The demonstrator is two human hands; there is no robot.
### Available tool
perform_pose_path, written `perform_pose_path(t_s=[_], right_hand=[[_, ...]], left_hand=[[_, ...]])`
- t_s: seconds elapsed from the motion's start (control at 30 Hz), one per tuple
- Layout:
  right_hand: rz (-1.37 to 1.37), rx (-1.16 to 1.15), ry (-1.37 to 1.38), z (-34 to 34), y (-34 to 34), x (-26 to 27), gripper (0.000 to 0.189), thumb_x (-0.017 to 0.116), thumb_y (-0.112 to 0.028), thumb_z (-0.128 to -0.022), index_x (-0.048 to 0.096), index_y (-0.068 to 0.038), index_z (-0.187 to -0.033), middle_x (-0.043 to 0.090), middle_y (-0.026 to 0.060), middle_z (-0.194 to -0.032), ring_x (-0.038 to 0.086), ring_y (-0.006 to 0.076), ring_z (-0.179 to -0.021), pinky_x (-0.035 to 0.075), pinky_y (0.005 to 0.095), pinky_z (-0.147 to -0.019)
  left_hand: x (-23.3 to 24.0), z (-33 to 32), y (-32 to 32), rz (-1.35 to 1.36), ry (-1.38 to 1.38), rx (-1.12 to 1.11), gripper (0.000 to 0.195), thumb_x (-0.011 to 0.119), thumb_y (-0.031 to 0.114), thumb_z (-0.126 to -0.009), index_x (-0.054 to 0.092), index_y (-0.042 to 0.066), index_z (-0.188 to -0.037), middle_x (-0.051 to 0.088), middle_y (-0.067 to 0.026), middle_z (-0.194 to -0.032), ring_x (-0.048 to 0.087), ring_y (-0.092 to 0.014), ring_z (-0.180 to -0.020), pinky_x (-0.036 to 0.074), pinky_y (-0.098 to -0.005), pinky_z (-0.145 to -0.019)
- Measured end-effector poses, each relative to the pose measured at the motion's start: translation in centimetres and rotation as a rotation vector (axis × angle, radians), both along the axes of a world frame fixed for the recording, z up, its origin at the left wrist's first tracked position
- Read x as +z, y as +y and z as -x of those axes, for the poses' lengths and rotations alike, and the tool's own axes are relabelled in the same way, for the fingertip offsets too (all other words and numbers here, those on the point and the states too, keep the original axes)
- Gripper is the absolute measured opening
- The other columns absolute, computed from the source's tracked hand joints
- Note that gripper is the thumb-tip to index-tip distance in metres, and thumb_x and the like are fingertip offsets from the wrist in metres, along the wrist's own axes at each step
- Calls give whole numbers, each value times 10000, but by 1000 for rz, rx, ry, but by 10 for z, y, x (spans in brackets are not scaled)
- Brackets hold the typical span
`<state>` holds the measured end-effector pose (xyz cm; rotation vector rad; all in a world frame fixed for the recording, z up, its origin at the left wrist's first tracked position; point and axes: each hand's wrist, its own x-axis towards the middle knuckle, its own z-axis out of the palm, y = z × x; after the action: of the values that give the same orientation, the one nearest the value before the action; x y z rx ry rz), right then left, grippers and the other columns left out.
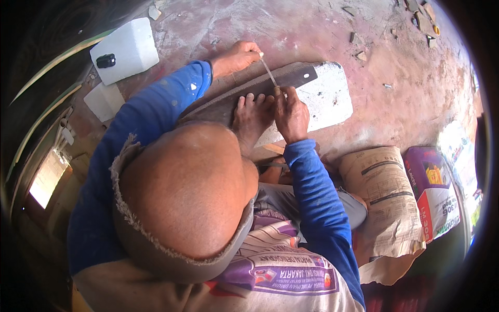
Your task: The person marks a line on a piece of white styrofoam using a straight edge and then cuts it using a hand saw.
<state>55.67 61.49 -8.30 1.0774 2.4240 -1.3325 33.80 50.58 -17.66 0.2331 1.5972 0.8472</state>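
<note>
A slim metal file [269, 72] spans the gap between both hands, crossing the toothed edge of a saw blade [298, 76]. My left hand [237, 57] pinches its far tip, while my right hand [291, 114] grips its near end, just above the blade. The handleless blade lies slantwise, its teeth towards the far side and a hole near its right end. Beneath its right part is a pitted white block [331, 95]. My bare foot [253, 117] presses on the blade between my hands. My bent knee hides part of the space below the blade's left end.
Two more white blocks [142, 46] [104, 102] lie at the left, the larger carrying a small black object [106, 61]. A paper sack [380, 195] and a purple-and-white bag [438, 202] stand at the right. Broken shards [423, 21] litter the floor at the upper right.
</note>
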Motion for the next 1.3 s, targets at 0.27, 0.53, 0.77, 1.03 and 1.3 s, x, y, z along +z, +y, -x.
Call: perform_pose_path(t_s=[0.27, 0.53, 0.77, 1.03, 1.3], right_hand=[[21, -1, -34, -36, 5, 26, 148, 626, -199, -1017, 628, -78, -1102, 699, 240, -770, 704, 432, -727, 538, 510, -628], [-11, 49, -8, -25, 7, 17, 143, 622, -185, -1000, 615, -80, -1096, 703, 236, -789, 699, 433, -729, 534, 507, -624], [-3, -4, 49, 1, 9, 1, 156, 641, -218, -995, 632, -75, -1058, 702, 237, -782, 696, 439, -725, 537, 510, -635], [24, -10, -10, -41, 7, 27, 150, 641, -194, -1004, 625, -70, -1088, 704, 234, -783, 707, 429, -732, 543, 507, -632], [-6, 50, -17, -12, 3, 3, 156, 616, -220, -1002, 612, -94, -1094, 711, 222, -787, 699, 432, -726, 531, 520, -628]], left_hand=[[23, -35, 3, -76, -50, -13, 196, 662, 213, -990, 676, 20, -1019, 642, 8, -898, 559, -69, -825, 468, -261, -731], [14, -28, -1, -51, 54, -37, 232, 642, 247, -1001, 681, 20, -1022, 618, 16, -879, 520, -73, -813, 451, -276, -718], [-5, -3, -3, -54, 14, 32, 191, 653, 244, -1000, 671, 55, -1024, 615, 5, -870, 533, -77, -810, 463, -277, -715], [29, -40, 1, -76, -17, -51, 197, 648, 225, -1005, 676, 30, -1006, 637, 16, -887, 529, -62, -816, 442, -258, -723], [10, -21, 2, 8, 13, 62, 209, 657, 252, -993, 677, 45, -1014, 599, 27, -837, 513, -67, -788, 436, -258, -719]])
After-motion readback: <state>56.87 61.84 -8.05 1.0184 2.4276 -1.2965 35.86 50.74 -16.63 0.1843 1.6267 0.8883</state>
